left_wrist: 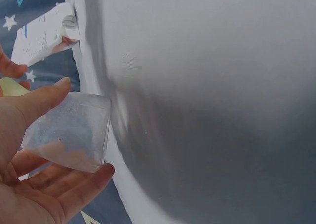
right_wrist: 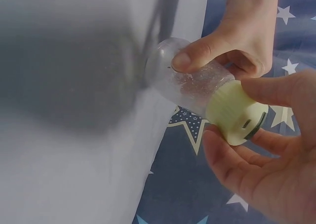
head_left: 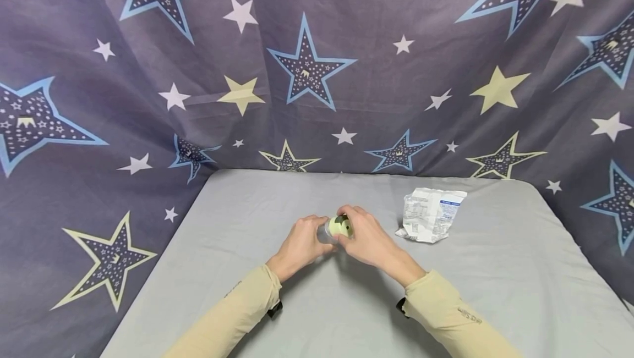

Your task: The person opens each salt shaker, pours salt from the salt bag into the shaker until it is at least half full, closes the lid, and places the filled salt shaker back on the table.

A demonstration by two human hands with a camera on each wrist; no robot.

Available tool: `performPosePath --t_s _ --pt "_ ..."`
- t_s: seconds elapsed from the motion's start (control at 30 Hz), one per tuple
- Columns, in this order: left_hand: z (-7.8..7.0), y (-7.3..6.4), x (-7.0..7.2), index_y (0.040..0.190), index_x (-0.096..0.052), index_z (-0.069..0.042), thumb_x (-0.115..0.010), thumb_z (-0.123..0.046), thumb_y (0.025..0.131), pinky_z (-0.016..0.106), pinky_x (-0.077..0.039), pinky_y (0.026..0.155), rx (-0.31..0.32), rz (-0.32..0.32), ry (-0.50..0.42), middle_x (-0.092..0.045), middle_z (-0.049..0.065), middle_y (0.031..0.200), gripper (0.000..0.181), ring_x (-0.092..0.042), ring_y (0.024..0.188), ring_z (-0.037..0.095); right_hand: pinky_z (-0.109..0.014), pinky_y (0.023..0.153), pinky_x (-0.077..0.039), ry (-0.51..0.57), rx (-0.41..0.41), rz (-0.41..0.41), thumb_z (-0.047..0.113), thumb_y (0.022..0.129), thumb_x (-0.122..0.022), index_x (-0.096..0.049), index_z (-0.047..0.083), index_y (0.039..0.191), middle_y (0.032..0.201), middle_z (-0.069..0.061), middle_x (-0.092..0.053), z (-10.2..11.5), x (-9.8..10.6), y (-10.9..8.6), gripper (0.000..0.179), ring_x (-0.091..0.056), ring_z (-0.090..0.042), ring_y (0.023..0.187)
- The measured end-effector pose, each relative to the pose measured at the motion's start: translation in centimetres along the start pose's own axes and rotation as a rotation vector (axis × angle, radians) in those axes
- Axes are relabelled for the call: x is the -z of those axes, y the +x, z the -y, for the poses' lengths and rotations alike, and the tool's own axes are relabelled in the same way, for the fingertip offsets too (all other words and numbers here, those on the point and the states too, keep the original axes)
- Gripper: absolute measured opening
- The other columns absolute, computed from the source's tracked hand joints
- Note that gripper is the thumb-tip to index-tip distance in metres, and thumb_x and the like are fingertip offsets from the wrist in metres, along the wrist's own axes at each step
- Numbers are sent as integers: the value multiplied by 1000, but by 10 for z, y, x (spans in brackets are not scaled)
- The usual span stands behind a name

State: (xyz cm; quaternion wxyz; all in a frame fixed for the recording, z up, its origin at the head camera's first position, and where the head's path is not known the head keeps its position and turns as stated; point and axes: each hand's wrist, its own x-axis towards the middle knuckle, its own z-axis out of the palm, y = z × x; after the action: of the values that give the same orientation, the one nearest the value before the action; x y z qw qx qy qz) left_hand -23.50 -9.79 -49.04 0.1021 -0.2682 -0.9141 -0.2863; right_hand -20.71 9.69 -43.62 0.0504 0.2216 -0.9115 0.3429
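Both hands hold a small clear jar with a pale green lid, tilted on its side over the middle of the bed-like surface. My left hand grips the clear body, thumb on one side and fingers on the other; in the left wrist view the jar's flat bottom points away from the palm. Around the lid curl the thumb and fingers of my right hand. A small slot and a dark green edge show on the lid in the right wrist view.
To the right of the hands lies a crumpled white packet with printed text and a blue strip. Grey cloth covers the work surface. Behind it and at its sides hangs a dark star-patterned curtain.
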Motion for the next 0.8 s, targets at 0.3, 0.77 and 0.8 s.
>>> performPosePath --t_s 0.3,0.77,0.8 --pt "0 0 0 116 -77 -5 -101 -21 69 34 -58 79 16 -2 -14 -76 10 103 55 -71 91 21 -37 73 -54 33 12 -43 12 86 -85 -66 3 122 106 -11 -66 -1 -3 -3 42 -61 -22 87" --pt "5 -2 -1 120 -76 -3 -101 -24 69 31 -56 76 40 4 -35 -76 11 104 61 -70 89 20 -36 75 -53 48 15 -53 11 86 -85 -66 4 121 109 -10 -66 0 -3 -12 41 -60 -18 88" --pt "5 -2 -1 120 -76 -2 -101 -24 69 31 -56 76 38 2 -37 -76 11 104 61 -70 90 20 -36 75 -53 48 17 -55 11 86 -85 -66 3 122 109 -10 -67 1 -2 -13 41 -60 -18 88"
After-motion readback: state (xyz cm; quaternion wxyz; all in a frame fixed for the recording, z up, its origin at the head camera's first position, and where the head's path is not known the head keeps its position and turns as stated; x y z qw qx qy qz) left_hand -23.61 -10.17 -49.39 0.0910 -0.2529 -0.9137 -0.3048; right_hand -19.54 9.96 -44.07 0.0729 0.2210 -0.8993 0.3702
